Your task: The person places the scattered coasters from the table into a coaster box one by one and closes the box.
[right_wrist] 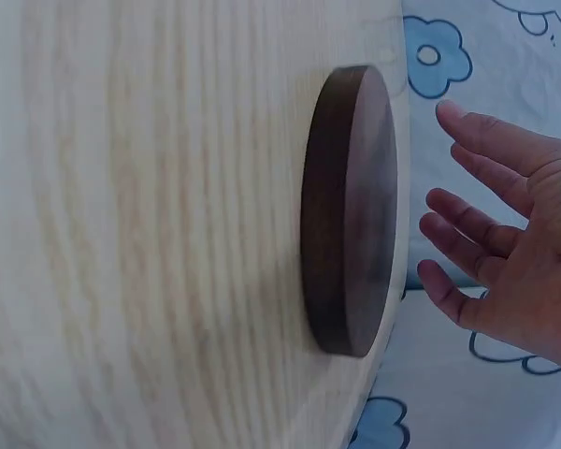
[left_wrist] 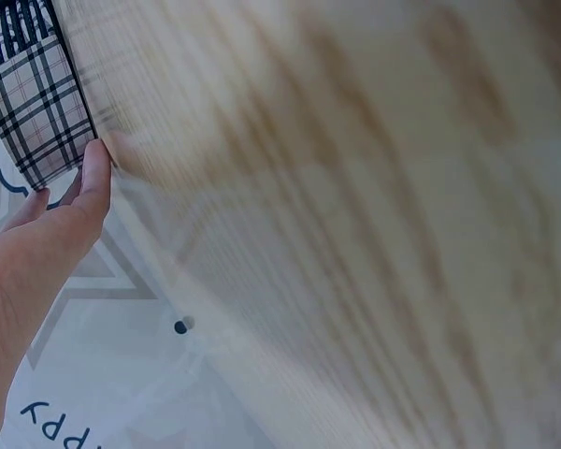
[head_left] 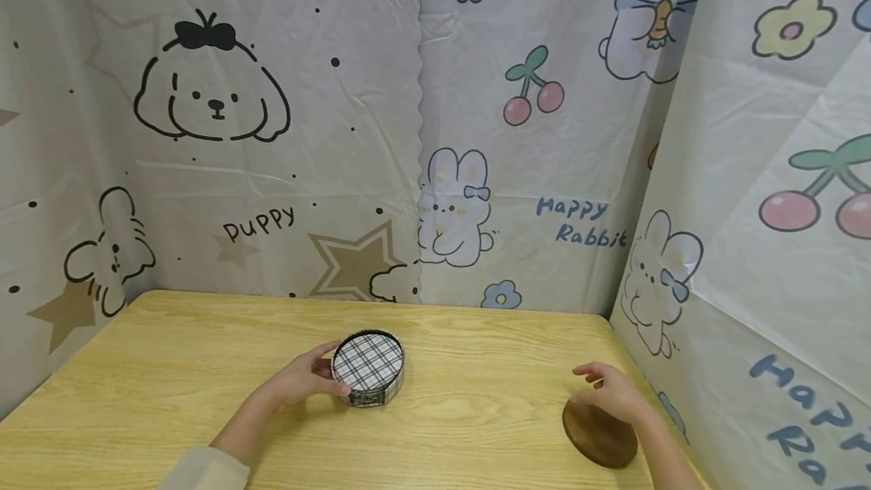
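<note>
A round box (head_left: pixel 369 360) with a black-and-white plaid top and a dark rim sits left of the table's middle. My left hand (head_left: pixel 308 378) holds it from the left, thumb at the near side and fingers at the far side. In the left wrist view the fingers lie against the plaid side of the box (left_wrist: pixel 43 117). At the right lies a dark brown wooden disc (head_left: pixel 599 433), flat and thick-edged. Over it hovers my right hand (head_left: pixel 609 392), fingers loosely spread and apart from the disc (right_wrist: pixel 369 215) in the right wrist view; nothing is in it.
A light wood-grain table (head_left: pixel 469 429) carries both things. Behind it hangs a printed cloth (head_left: pixel 354 172) with puppies and rabbits. Another cloth panel (head_left: pixel 742 293) runs along the right side, close to the right hand and the disc.
</note>
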`<state>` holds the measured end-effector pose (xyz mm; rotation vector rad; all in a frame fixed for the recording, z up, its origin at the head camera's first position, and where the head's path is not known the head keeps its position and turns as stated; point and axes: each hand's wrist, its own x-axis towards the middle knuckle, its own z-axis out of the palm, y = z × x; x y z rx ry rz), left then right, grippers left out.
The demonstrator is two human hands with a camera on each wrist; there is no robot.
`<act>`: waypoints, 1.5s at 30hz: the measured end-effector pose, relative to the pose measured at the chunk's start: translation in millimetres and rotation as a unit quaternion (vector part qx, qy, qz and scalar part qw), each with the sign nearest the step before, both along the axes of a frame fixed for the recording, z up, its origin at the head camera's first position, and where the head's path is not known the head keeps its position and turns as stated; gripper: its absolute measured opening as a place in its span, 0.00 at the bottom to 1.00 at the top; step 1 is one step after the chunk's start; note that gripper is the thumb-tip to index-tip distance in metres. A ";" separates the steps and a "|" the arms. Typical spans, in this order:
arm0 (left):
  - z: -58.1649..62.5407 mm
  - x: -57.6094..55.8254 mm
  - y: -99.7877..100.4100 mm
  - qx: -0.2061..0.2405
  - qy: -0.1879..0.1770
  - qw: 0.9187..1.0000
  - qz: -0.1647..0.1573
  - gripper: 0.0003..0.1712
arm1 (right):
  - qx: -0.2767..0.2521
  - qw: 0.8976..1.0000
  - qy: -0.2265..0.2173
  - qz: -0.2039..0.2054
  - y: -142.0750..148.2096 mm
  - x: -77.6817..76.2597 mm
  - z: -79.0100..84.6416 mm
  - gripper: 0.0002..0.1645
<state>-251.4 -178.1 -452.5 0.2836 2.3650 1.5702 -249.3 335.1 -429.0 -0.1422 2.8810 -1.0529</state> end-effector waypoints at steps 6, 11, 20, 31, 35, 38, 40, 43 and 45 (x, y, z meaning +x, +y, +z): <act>-1.4 -0.7 -0.5 0.006 -0.002 1.000 -0.001 0.57 | 0.028 0.999 -0.019 0.000 15.2 4.8 -6.4 0.34; -1.2 -2.1 -0.8 0.000 -0.006 1.000 -0.004 0.58 | 0.050 0.997 -0.051 -0.005 21.1 8.8 -11.0 0.37; 0.3 0.0 0.6 0.013 -0.014 1.000 0.003 0.57 | 0.068 0.995 -0.072 -0.017 21.0 13.3 -12.5 0.43; -0.8 -0.1 2.2 0.002 -0.011 1.000 0.017 0.57 | 0.054 0.995 -0.079 -0.033 18.6 13.4 -13.9 0.34; -1.1 -0.9 2.3 0.000 -0.010 1.000 0.020 0.57 | 0.045 0.995 -0.081 -0.039 17.6 14.9 -14.2 0.33; -1.1 -1.2 2.3 0.003 -0.009 1.000 0.017 0.57 | 0.065 0.994 -0.083 -0.037 17.2 15.7 -13.2 0.38; -1.4 -1.5 2.1 0.003 -0.008 1.000 0.014 0.56 | 0.087 0.992 -0.088 -0.032 17.1 15.7 -11.6 0.42; -1.2 -1.4 1.8 0.005 -0.007 1.000 0.008 0.56 | 0.107 0.989 -0.096 -0.025 16.0 15.9 -8.9 0.43; -0.8 -1.3 1.5 0.003 -0.007 1.000 0.007 0.56 | 0.104 0.989 -0.100 -0.021 14.4 16.4 -7.5 0.42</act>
